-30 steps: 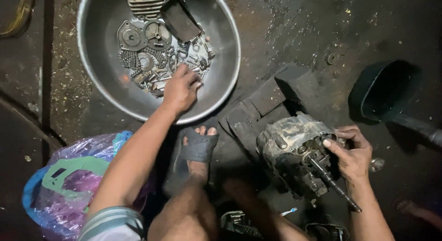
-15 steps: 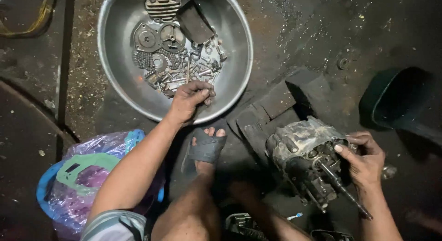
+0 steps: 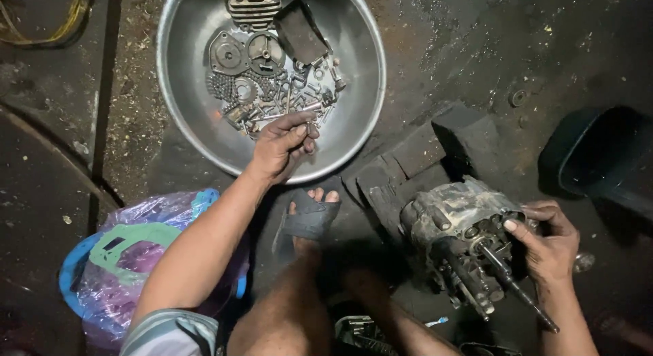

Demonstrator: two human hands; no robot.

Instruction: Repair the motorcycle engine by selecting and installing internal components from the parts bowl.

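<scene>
From the head camera, your left hand (image 3: 284,143) sits palm up over the near rim of the round metal basin (image 3: 182,124), fingers curled around a small bolt (image 3: 311,128) pinched at the fingertips. The bolt is short, grey and oily, and it lies just above the pile of loose parts (image 3: 272,77) in the basin: sprockets, a length of chain, round covers, a finned cover, a dark flat plate and scattered screws.

Your right hand (image 3: 547,244) rests on the engine block (image 3: 462,244), which sits on the dark floor to your right, propped against wooden blocks (image 3: 408,165). The block is grimy, grey cast metal with greasy patches, ports and studs on its open face, and a long shaft (image 3: 517,288) sticks out towards you. Your fingers are bent over its upper edge, thumb pressed to the casting, gripping it.

Your sandalled foot (image 3: 309,220) is planted between basin and engine. A plastic bag (image 3: 136,261) with a green gasket (image 3: 129,240) lies at your left, and a dark plastic tub (image 3: 598,158) stands beyond the engine.
</scene>
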